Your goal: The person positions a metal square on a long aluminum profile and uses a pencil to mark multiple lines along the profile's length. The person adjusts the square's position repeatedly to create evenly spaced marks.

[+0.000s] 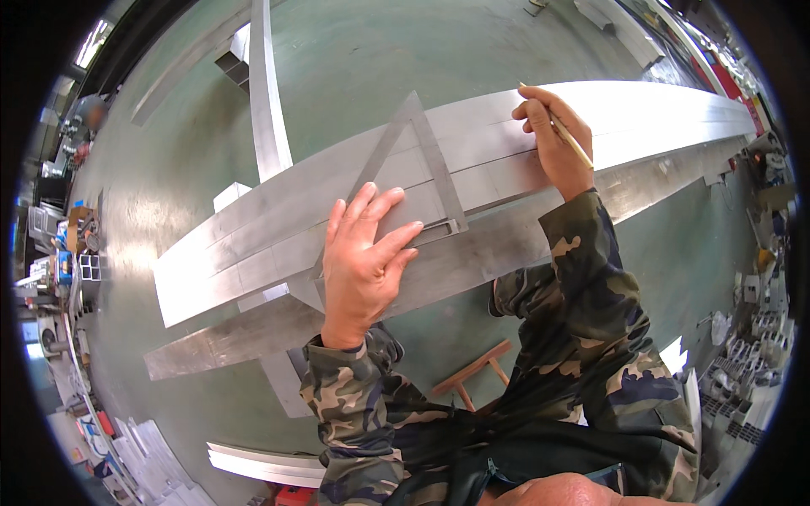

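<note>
Progress looks partial to me: the triangular set square (438,173) is laid across the long metal panel (228,244), but the pencil (571,142) is well apart from its edges, so no line is being drawn at this moment. Thin lines run lengthwise along the panel and fainter ones cross it towards the left end; I cannot tell marks from seams, so how much is left I cannot say.

My left hand (363,257) lies over the square's left limb, fingers extended and slightly parted, pressing down, I judge, rather than gripping. My right hand (553,158) is curled around the pencil, over the panel to the right of the square; whether it touches the metal I cannot tell.

The panel lies just beyond a metal beam (515,236) that runs along its near edge. It is smooth and silvery, greyish in the middle and glaring white towards the right end. The square is duller grey, hollow in the middle, its tip poking past the panel's far edge and its base by the near edge, partly hidden by my hand. The pencil is slim, yellowish and slanted.
</note>
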Available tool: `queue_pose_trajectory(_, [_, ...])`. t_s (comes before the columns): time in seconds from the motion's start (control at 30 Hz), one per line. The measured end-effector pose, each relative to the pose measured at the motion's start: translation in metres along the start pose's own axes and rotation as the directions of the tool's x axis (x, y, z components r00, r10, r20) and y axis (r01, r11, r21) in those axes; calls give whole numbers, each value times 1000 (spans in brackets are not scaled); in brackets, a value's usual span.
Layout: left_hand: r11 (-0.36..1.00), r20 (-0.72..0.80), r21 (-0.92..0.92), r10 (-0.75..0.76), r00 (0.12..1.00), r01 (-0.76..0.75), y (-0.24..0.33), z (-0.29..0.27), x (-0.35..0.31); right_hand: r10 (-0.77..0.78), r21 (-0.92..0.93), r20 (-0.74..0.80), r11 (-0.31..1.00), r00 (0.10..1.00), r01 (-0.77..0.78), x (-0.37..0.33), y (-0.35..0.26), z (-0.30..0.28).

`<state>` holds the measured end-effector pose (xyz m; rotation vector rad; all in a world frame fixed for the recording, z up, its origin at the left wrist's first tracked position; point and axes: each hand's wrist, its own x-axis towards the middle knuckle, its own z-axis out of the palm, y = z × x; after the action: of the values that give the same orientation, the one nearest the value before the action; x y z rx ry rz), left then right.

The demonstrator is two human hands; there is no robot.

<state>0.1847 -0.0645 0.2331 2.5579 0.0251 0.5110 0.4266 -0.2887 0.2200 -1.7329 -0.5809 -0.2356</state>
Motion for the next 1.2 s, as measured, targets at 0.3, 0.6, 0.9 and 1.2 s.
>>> queue_pose_trajectory(0.3, [1000, 0, 17, 11, 1000, -11, 19, 13, 15, -20, -137, 67, 990, 998, 29, -5, -9, 5])
queue_pose_trajectory(0.6, [999, 17, 31, 15, 1000, -16, 19, 10, 13, -68, -140, 51, 987, 996, 74, -10, -13, 15])
queue_pose_trajectory(0.9, [999, 14, 32, 22, 1000, -23, 20, 10, 14, -125, -207, 62, 969, 990, 136, -9, -11, 15])
queue_pose_trajectory(1.2, [999, 13, 34, 18, 1000, -19, 19, 6, 13, -146, -229, 69, 961, 987, 158, -10, -12, 18])
